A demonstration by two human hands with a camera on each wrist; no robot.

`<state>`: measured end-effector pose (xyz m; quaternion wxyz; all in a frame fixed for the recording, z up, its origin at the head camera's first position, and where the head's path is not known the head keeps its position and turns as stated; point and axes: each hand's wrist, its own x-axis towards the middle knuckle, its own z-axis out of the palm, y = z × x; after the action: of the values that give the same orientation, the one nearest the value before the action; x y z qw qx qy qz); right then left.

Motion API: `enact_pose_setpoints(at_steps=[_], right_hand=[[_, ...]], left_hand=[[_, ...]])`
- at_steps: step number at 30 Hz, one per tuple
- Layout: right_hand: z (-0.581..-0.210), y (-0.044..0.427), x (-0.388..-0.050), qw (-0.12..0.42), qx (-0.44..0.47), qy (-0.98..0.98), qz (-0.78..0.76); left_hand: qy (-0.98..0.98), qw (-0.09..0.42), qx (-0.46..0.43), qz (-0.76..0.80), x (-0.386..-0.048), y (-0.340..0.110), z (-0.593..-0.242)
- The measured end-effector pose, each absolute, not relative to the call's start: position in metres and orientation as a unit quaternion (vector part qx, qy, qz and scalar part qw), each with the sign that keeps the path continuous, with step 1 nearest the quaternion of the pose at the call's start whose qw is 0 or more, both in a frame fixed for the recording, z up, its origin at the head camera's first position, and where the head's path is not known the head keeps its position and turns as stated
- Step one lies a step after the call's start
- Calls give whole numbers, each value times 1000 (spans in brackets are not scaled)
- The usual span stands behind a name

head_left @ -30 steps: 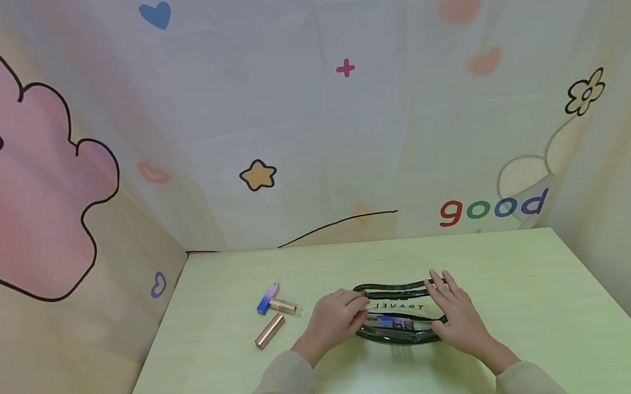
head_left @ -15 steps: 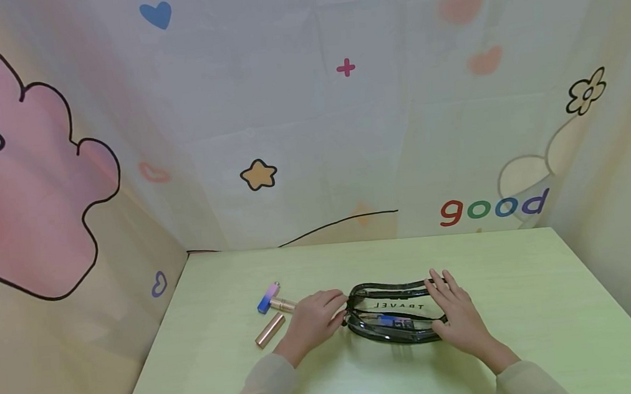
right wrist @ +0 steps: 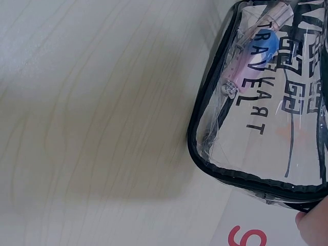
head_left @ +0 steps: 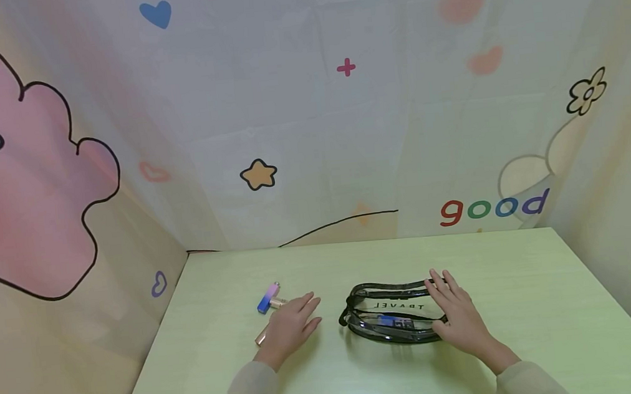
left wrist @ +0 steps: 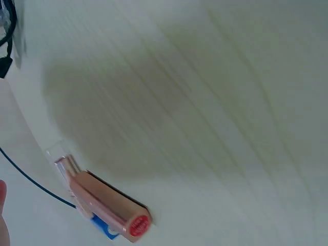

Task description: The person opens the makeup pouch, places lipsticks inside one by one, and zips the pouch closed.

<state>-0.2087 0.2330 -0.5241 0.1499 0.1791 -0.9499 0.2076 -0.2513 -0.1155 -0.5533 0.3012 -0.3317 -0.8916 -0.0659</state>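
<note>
Light-green table (head_left: 539, 309): right hand (head_left: 458, 314) rests straight-fingered on clear pouch (head_left: 395, 335) end; left hand (head_left: 289, 329), fingers extended, hovers near copper tube (left wrist: 108, 201).

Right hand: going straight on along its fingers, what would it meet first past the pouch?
The right hand would probably meet the printed backdrop across the table; nothing shows between, though depth is unclear.

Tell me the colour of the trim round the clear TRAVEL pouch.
The trim is black; the right wrist view shows it best.
</note>
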Motion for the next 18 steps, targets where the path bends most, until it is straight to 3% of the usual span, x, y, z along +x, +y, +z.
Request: enact_pose_setpoints(at_steps=[6, 18], right_hand=[[-524, 233, -209, 147, 175, -951, 208], [-524, 232, -208, 147, 173, -951, 209]], left_hand=[[-904, 288, -313, -38, -255, -131, -564], [-949, 197, -243, -29, -253, -152, -575]])
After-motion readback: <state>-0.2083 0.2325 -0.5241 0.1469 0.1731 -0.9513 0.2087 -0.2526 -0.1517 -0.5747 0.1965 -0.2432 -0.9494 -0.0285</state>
